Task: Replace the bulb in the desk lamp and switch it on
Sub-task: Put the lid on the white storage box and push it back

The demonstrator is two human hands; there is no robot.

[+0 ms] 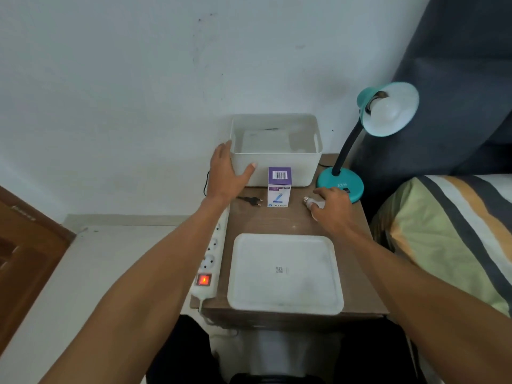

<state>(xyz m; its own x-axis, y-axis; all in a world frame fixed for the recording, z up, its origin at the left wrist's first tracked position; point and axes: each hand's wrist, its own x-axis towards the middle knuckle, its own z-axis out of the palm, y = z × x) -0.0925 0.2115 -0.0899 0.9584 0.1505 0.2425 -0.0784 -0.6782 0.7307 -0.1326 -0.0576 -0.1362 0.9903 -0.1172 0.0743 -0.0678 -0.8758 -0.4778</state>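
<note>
A teal desk lamp (342, 184) stands at the back right of the small wooden table (277, 220), its shade (399, 106) tilted toward me with a white bulb (386, 110) screwed in. My right hand (333, 209) lies over a loose white bulb (311, 202) on the table; its metal screw base points left. A purple and white bulb box (279, 187) stands upright mid-table. My left hand (228, 173) rests against the left front corner of a white plastic bin (277, 162). The lamp's black plug (253, 201) lies unplugged beside the box.
A white power strip (209, 261) with its red switch lit lies along the table's left edge. A white lid (285, 274) lies flat at the front. A bed with a striped cover (454, 231) and dark headboard is on the right; a wooden door stands at the left.
</note>
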